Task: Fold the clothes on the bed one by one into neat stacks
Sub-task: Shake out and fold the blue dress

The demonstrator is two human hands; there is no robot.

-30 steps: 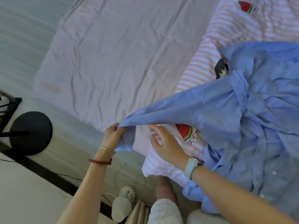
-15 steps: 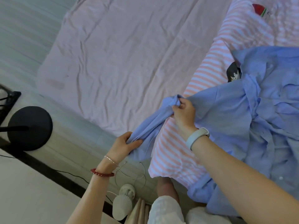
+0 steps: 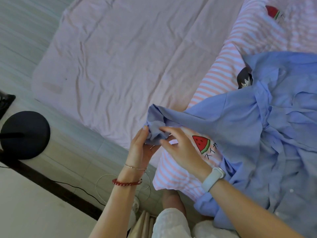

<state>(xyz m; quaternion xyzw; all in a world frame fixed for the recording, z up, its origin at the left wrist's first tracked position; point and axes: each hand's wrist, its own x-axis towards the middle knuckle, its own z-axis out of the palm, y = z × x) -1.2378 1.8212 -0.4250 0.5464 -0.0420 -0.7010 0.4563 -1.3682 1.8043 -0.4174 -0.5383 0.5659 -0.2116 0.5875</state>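
A crumpled blue button shirt (image 3: 274,138) lies on the right of the bed, its sleeve (image 3: 197,115) stretched left toward me. My left hand (image 3: 140,146) grips the bunched cuff end (image 3: 156,133) of that sleeve from below. My right hand (image 3: 180,146) pinches the same cuff from the right, its other fingers spread. Under the shirt lies a pink-and-white striped cloth (image 3: 173,176) with watermelon prints. A small dark printed item (image 3: 244,79) peeks out beside the shirt's collar area.
The wrinkled pale pink sheet (image 3: 128,57) covers the bed to the left and back. A round black lamp base (image 3: 24,134) stands on the floor at left, with a cable and a wire ring (image 3: 106,184) near the bed edge. My knee and slippers show below.
My right hand has come down from the middle of the sleeve to the cuff beside my left hand. The sleeve end is now bunched between both hands, and the watermelon print shows again.
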